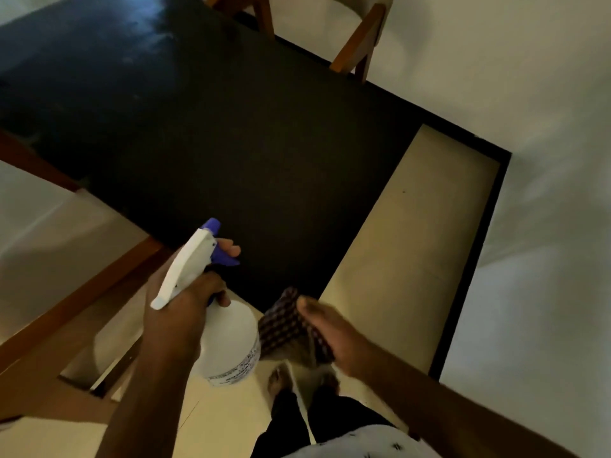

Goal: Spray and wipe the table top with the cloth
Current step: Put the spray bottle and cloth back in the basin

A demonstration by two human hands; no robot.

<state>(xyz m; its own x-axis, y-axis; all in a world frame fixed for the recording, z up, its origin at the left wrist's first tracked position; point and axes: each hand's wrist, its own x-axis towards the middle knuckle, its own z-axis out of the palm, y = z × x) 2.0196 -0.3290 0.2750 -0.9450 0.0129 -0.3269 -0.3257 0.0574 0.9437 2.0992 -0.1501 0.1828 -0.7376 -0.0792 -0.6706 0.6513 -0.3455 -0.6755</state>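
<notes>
A black table top (231, 127) fills the middle and upper left of the head view. My left hand (185, 299) grips a white spray bottle (228, 342) by its neck, one finger on the blue trigger, its blue nozzle pointing over the table's near corner. My right hand (330, 335) holds a dark checked cloth (287, 322) bunched beside the bottle, just off the table's near edge and above the floor.
A wooden chair (360, 38) stands at the table's far side, and another wooden chair frame (66, 309) sits at the left near me. A white wall (529, 160) with a black skirting runs along the right. My feet stand on the pale floor (413, 242).
</notes>
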